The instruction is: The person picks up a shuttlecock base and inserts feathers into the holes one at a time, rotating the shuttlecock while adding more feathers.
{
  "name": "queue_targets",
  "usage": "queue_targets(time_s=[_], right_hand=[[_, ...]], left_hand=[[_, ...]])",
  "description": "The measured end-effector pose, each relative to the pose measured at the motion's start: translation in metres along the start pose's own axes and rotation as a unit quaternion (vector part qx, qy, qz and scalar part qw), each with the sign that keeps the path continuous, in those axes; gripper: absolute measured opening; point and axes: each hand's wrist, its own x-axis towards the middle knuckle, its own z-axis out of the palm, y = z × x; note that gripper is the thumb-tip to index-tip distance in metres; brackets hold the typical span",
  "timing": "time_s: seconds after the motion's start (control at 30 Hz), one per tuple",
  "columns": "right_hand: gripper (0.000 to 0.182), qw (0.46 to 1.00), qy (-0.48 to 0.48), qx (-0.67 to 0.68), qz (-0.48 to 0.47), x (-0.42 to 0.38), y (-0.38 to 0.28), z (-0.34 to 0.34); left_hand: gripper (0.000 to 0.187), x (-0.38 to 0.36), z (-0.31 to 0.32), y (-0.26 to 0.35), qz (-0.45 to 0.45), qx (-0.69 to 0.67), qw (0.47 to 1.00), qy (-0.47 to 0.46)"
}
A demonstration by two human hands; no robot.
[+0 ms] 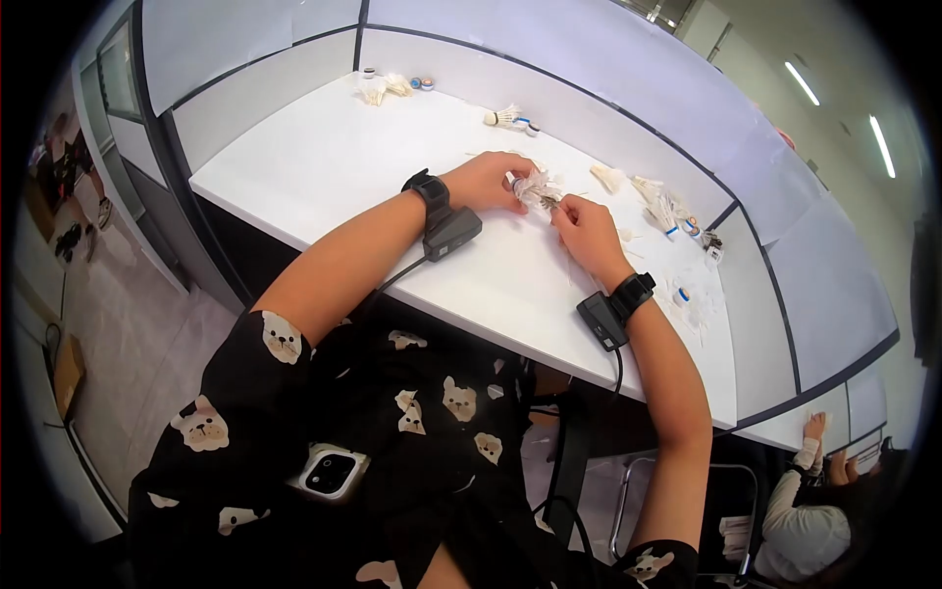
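My left hand (491, 182) is closed around the cork end of a feather shuttlecock (533, 187) above the white table. The shuttlecock lies on its side, its ragged pale feathers pointing toward my right hand (592, 231). That hand is pinched shut at the feather side, close to the tips. Something small and dark shows by its fingertips, too small to name. Loose feathers and quills lie on the table around and beyond both hands.
Shuttlecocks (505, 118) and loose cork bases (422, 84) lie along the back of the table (294, 167). At the right are more shuttlecocks (667, 211) and a single cork base (681, 294). Partition walls (589, 128) border the table. Another person (805, 520) sits at lower right.
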Motion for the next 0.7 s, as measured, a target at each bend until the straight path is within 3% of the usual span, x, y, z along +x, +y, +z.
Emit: queue_targets(time_s=[0.53, 0.7], right_hand=[[0.027, 1.000, -0.013, 0.006, -0.013, -0.002, -0.004, -0.004], [0.032, 0.999, 0.021, -0.024, -0.003, -0.002, -0.011, -0.011]], left_hand=[[0.046, 0.001, 0.000, -0.002, 0.034, -0.002, 0.999, 0.008], [0.036, 0.000, -0.004, 0.000, -0.024, 0.001, 0.999, 0.027]])
